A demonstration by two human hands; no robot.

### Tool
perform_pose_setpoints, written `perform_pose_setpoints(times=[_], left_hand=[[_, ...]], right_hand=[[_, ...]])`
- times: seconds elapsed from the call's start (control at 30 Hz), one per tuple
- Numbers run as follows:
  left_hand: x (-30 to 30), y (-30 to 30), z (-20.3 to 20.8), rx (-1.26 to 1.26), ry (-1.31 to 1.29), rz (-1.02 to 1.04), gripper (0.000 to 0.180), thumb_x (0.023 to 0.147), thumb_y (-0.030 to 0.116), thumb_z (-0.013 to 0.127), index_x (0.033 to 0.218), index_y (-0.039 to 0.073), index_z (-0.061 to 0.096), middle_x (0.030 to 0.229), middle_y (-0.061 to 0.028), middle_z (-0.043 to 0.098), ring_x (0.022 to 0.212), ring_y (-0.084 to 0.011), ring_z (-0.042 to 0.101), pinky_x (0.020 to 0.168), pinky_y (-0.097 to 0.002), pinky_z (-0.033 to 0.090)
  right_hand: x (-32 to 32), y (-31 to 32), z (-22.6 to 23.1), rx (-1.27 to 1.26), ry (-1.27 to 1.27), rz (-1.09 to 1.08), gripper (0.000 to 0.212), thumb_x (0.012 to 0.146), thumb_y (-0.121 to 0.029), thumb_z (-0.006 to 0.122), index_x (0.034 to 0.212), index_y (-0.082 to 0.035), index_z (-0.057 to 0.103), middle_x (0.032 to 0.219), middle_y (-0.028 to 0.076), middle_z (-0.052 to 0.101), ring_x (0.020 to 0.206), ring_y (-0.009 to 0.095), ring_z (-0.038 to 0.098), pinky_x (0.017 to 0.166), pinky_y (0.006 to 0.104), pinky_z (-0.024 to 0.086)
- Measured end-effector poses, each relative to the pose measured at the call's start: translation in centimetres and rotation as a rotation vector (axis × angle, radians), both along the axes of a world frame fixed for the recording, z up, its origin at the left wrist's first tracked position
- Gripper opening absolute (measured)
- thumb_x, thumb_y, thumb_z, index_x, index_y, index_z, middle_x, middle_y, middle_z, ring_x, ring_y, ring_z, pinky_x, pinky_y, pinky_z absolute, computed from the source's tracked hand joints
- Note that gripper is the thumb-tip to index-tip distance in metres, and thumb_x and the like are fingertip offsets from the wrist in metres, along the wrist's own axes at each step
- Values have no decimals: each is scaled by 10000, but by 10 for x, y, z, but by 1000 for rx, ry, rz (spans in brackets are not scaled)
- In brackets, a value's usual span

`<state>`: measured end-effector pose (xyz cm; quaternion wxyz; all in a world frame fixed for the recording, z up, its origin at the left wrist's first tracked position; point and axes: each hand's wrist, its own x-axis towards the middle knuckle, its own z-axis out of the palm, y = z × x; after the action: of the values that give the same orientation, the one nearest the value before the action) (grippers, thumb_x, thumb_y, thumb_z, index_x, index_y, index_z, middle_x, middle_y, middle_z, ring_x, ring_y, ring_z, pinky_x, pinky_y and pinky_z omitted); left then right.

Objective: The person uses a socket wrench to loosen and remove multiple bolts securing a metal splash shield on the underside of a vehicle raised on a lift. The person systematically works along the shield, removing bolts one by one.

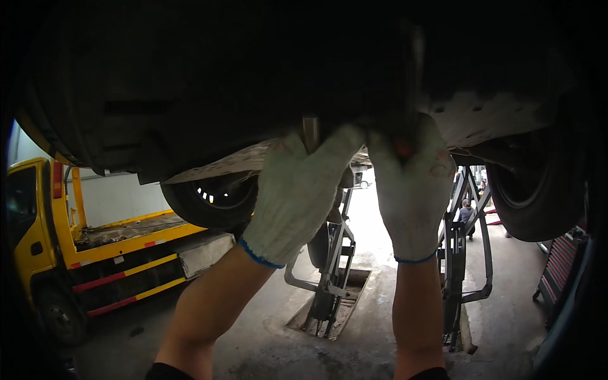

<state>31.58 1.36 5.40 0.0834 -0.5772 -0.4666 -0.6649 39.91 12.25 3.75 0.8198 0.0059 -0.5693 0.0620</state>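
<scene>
Both my hands wear white knit gloves with blue cuffs and are raised to the dark underside of a car point(253, 76). My left hand point(297, 190) is closed around a short metal cylinder point(310, 133), whose end shows between thumb and fingers. Close beside it, my right hand point(411, 190) grips a tool with an orange-red part point(403, 149) at the palm. Above that hand a long shiny shaft point(415, 69) runs upward, smeared and dim; it seems to belong to the same tool. What the tool touches is lost in shadow.
Lift arms point(326, 285) rise from a floor pit, with another lift frame point(456, 253) to the right. Car wheels point(212, 196) hang at both sides. A yellow flatbed truck point(57, 228) stands left, a red tool cabinet point(560, 266) right. A person point(466, 212) crouches far back.
</scene>
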Motion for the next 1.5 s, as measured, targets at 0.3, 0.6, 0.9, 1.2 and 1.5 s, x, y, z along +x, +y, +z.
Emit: perform_pose_setpoints(times=[0.3,0.6,0.9,1.2,1.5], left_hand=[[-4,4,0,17,0,94,426,867,439,682,704,53,607,612,-46,596,503,-120,576,492,-301,467],[-1,12,-5,45,130,289,297,953,261,628,805,5,602,614,-50,516,582,-184,520,535,-366,436],[-9,24,-10,216,-66,191,434,877,340,729,583,84,538,514,17,485,453,-78,439,467,-279,389],[-12,25,-7,300,123,291,457,884,354,715,556,127,492,471,42,420,419,-54,383,451,-259,318],[-18,38,-11,340,101,173,406,904,275,704,577,109,530,483,42,456,433,-47,399,460,-255,301]], right_hand=[[-10,0,-2,-15,90,-75,278,869,-294,791,850,-78,618,713,63,613,597,193,593,553,334,481],[2,-21,-2,-166,-7,-178,273,899,-300,735,827,-62,623,752,65,631,651,213,617,609,359,496],[24,-14,-97,-342,-245,361,203,955,-215,637,1046,-34,620,900,142,715,710,263,680,739,420,565],[2,75,-389,-1201,-1230,1030,405,993,-218,620,1371,-84,562,1017,230,677,776,278,684,693,393,580],[43,-11,-192,-519,-510,976,575,1035,-218,571,1541,-55,352,932,162,717,498,160,586,450,301,458]])
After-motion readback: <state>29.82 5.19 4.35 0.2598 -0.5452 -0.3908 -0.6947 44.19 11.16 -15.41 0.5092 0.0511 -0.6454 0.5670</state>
